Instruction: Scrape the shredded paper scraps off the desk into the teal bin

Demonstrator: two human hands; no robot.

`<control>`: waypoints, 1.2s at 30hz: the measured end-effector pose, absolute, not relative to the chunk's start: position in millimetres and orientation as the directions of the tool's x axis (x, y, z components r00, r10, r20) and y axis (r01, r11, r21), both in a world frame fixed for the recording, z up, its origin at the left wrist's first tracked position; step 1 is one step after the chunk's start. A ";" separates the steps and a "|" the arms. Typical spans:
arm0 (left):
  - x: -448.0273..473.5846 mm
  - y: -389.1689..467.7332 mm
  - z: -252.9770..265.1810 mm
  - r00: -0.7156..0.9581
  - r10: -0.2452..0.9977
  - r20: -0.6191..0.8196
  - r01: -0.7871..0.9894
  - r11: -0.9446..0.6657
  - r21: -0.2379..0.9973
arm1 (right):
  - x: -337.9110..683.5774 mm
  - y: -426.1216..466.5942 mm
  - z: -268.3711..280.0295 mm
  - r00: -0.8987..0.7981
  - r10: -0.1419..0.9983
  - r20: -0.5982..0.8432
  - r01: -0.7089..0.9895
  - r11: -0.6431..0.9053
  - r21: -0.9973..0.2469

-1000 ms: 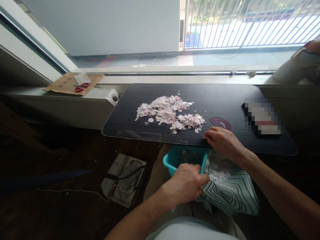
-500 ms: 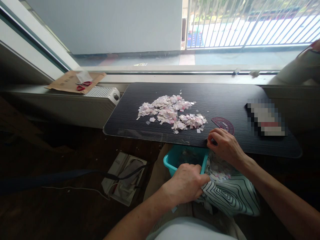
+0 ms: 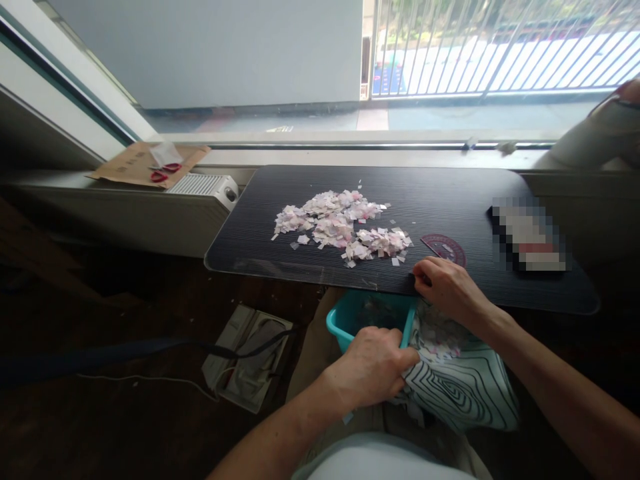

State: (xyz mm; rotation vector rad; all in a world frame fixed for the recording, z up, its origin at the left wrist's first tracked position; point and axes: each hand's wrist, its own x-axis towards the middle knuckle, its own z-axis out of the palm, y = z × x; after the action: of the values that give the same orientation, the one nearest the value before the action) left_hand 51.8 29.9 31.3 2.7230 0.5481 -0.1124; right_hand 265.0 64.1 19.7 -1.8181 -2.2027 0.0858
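My left hand (image 3: pixel 377 363) is closed over the near right rim of a turquoise plastic tub (image 3: pixel 338 325) in my lap. Dark, unclear contents lie inside the tub. Beside it, under that hand's thumb, is a pale green cloth bag (image 3: pixel 465 393) with dark wavy lines, its mouth showing small paper bits (image 3: pixel 440 340). At the table's front edge, my right hand (image 3: pixel 443 283) has its fingers curled together; whatever they pinch, if anything, is hidden. A purplish protractor (image 3: pixel 444 248) lies just behind that hand. A loose heap of cut paper squares (image 3: pixel 335 223) covers the table's middle.
The black table (image 3: pixel 440 193) stands against the window sill. A blurred-out flat object (image 3: pixel 530 237) lies on its right side. Red scissors (image 3: pixel 165 171) rest on a brown envelope (image 3: pixel 127 163) by a white radiator (image 3: pixel 205 187). An open box (image 3: pixel 247 360) sits on the floor.
The view has shifted very slightly. Both hands keep nearly the same places and grips, and the paper heap looks unchanged.
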 end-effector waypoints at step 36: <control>50.7 30.3 35.7 0.919 0.356 -0.171 0.394 -0.859 0.327 | 277.5 58.4 33.5 -0.106 0.991 0.082 0.916 0.129 -0.381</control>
State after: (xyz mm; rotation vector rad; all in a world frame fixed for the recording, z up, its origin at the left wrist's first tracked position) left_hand 50.7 30.3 35.7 2.7201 0.5501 -0.1482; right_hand 277.5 58.4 33.5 -1.8550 -2.0973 0.3370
